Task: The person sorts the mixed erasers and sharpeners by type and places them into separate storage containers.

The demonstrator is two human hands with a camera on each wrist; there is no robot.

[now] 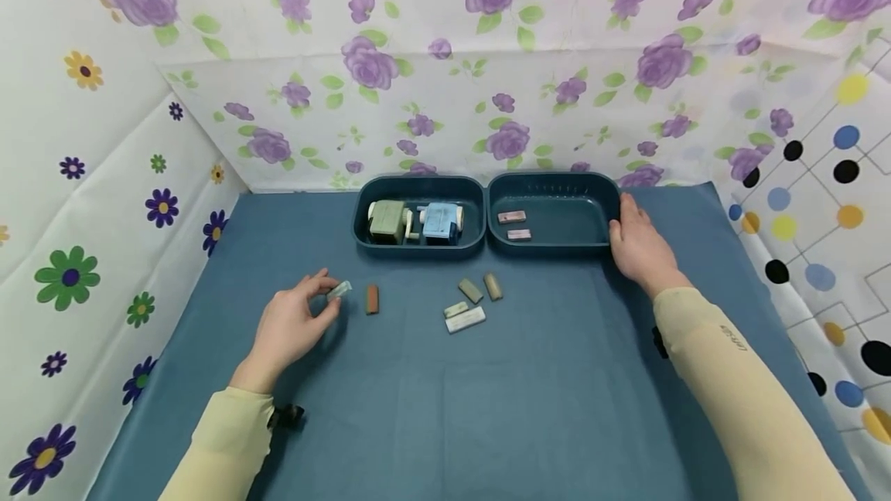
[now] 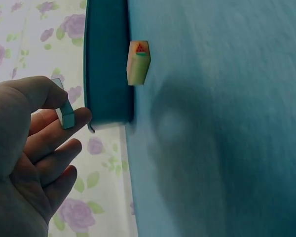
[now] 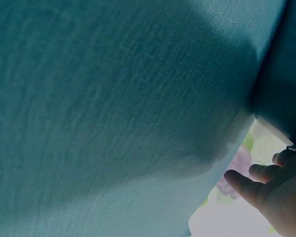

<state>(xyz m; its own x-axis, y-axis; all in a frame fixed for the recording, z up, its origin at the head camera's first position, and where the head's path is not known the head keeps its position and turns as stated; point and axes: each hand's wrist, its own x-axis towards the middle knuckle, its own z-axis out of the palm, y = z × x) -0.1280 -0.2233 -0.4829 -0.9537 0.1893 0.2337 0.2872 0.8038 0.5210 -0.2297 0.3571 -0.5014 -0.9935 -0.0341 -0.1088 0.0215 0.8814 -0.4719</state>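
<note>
Between thumb and index finger, my left hand (image 1: 288,323) pinches a small pale green-blue block that looks like an eraser (image 1: 339,291), held above the cloth. In the left wrist view, this eraser (image 2: 65,111) is seen end-on, with the other fingers loosely spread. Just right of that hand lies an orange-brown eraser (image 1: 372,299); the left wrist view shows a watermelon picture on its end. My right hand (image 1: 643,246) rests against the right end of the right tray (image 1: 557,248), fingers fairly straight along its outside. Two pink erasers (image 1: 511,216) lie inside that tray.
The left tray (image 1: 418,251) holds a green crank pencil sharpener (image 1: 387,221) and a blue one (image 1: 442,221). Several erasers, one of them white (image 1: 465,320), lie mid-cloth. A flowered sheet (image 1: 418,99) rises behind the trays.
</note>
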